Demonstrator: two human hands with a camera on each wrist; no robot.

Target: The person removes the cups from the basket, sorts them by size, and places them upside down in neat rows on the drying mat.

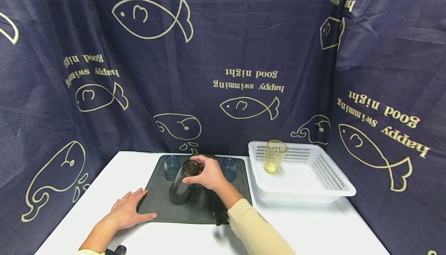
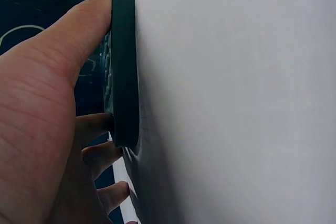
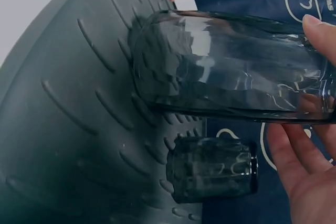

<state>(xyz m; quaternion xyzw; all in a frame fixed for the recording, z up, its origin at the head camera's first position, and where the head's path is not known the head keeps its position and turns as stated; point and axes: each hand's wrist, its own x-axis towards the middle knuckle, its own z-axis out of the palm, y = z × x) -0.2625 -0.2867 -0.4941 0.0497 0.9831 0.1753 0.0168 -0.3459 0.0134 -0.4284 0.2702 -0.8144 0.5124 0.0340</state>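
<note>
My right hand (image 1: 207,171) grips a tall, dark-tinted glass (image 1: 182,189) near its upper end, fingers and thumb on either side. The lower end of the glass (image 3: 231,69) is right at the ribbed surface of the dark grey mat (image 1: 205,208). In the right wrist view a shorter glass (image 3: 212,170) stands beside it. My left hand (image 1: 127,210) lies flat with spread fingers at the mat's front left corner, the thumb over the edge. Two small blue-tinted glasses stand farther back on the mat, one at left (image 1: 172,168) and one at right (image 1: 229,169).
A white perforated plastic basket (image 1: 303,195) stands right of the mat. Inside it, near the back left, is a yellow-tinted glass (image 1: 275,157). The white table (image 1: 292,228) is bounded behind and at the sides by a dark blue curtain (image 1: 223,53) with fish drawings.
</note>
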